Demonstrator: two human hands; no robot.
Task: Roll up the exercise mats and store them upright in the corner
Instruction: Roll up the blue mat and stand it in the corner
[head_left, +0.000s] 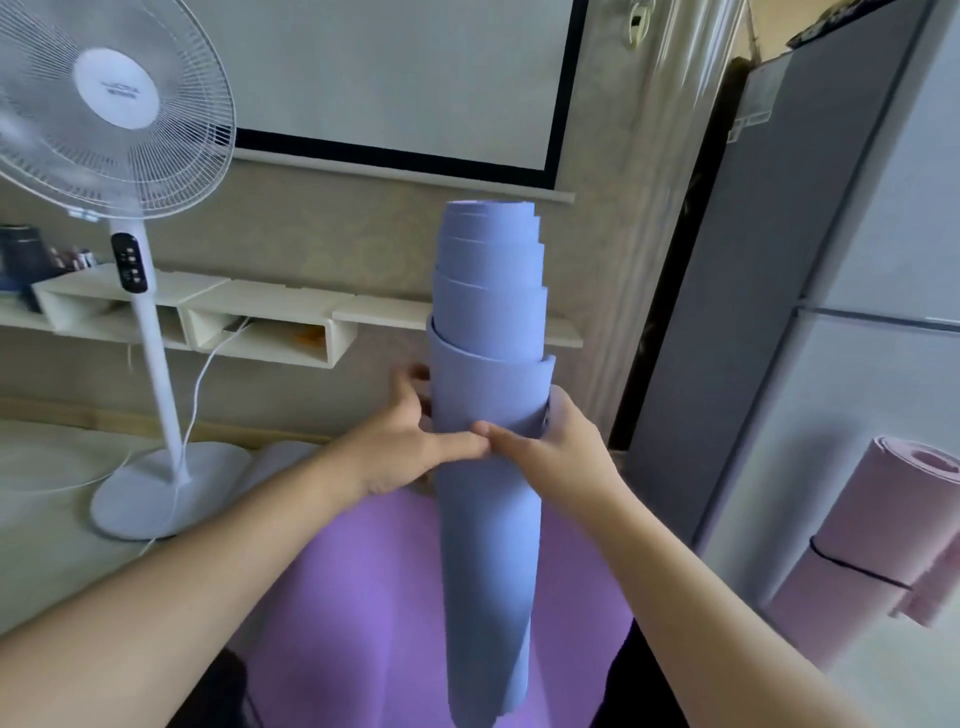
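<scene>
Head view: I see the blue rolled mat (488, 467) held upright over a purple mat (363, 597) on the floor. My left hand (410, 447) and right hand (550, 452) both wrap round its middle, thumbs touching. 1 pink rolled mat (852, 561) leans against the fridge (831, 260).

You're in a home living room: a white pedestal fan (111, 104) at ten o'clock, a projection screen (395, 78) above a wall shelf (270, 317) at twelve, a fridge (852, 291) at three.
</scene>
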